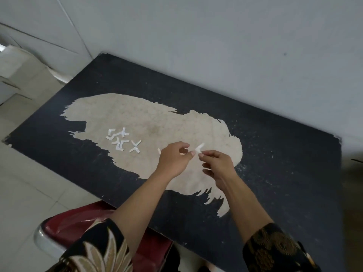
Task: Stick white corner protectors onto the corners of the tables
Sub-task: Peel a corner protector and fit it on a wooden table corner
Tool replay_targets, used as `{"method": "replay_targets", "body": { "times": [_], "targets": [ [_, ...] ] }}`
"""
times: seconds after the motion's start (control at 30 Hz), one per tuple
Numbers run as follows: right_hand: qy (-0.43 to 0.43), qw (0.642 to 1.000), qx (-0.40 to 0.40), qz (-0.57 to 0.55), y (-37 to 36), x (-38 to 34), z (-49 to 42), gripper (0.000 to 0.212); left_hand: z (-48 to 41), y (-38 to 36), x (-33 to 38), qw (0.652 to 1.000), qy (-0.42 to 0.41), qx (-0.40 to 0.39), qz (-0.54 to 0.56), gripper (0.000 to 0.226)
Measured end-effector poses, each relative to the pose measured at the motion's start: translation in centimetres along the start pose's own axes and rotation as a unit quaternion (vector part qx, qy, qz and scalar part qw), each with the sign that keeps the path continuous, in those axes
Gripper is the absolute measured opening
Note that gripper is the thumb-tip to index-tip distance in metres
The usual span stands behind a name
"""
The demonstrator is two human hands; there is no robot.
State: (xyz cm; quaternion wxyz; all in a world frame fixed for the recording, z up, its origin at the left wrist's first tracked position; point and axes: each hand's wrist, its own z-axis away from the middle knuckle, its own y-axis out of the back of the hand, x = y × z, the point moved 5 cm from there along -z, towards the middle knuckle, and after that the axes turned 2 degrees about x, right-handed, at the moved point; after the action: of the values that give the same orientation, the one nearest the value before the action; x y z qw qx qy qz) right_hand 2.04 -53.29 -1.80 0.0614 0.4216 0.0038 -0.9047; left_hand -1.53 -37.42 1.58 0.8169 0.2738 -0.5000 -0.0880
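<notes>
Corner protector (199,148), white, small, L-shaped

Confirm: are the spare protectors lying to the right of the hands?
No, the spare protectors lie on the table left of the left hand, while the right hand pinches one protector.

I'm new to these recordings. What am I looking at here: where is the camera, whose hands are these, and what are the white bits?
There is no machine here. A person works with two bare hands, filmed by one camera worn on the head and looking down. The dark table has a worn pale patch, and a pile of white corner protectors lies on it. The right hand pinches one more protector. The left hand has its fingertips at it, but its grip is unclear. A red chair stands nearest the camera.
</notes>
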Motion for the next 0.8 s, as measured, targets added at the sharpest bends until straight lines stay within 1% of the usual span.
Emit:
{"method": "replay_targets", "body": {
  "times": [0.1,0.13,0.2,0.37,0.47,0.53,0.6,0.67,0.73,0.8],
  "targets": [
    [0.024,0.998,-0.050,-0.021,2.6,-1.8,3.0,0.009,1.8,-1.1,4.4,0.998,-0.045,-0.021,0.048,0.029],
    [0.037,0.997,-0.059,-0.021,3.2,-2.5,3.7,0.008,2.4,-1.1,5.7,0.997,-0.059,-0.016,0.053,0.025],
    [0.068,0.995,-0.063,-0.025,4.9,-4.1,5.1,0.009,3.5,-1.3,8.7,0.995,-0.086,0.004,0.047,0.020],
    [0.164,0.984,-0.067,-0.011,8.8,-9.0,8.3,0.008,6.5,-1.3,14.7,0.989,-0.117,0.069,0.050,0.016],
    [0.222,0.973,-0.064,0.011,10.9,-10.9,10.1,0.008,8.6,-1.8,17.4,0.984,-0.145,0.086,0.061,0.013],
    [0.261,0.964,-0.027,0.034,12.1,-11.6,11.0,0.006,9.8,-2.2,18.6,0.981,-0.155,0.092,0.065,0.010],
    [0.311,0.947,0.044,0.061,13.5,-12.2,11.9,0.002,10.9,-2.5,19.6,0.979,-0.160,0.106,0.066,0.007],
    [0.368,0.920,0.099,0.087,14.6,-12.8,13.0,0.008,11.7,-2.8,20.4,0.976,-0.165,0.127,0.067,0.003],
    [0.427,0.889,0.124,0.112,15.0,-13.5,14.4,0.018,12.5,-3.1,21.0,0.972,-0.170,0.145,0.072,0.005],
    [0.483,0.850,0.150,0.149,15.0,-14.0,15.6,0.023,13.1,-3.5,21.6,0.970,-0.172,0.158,0.071,0.006]
  ]
}}
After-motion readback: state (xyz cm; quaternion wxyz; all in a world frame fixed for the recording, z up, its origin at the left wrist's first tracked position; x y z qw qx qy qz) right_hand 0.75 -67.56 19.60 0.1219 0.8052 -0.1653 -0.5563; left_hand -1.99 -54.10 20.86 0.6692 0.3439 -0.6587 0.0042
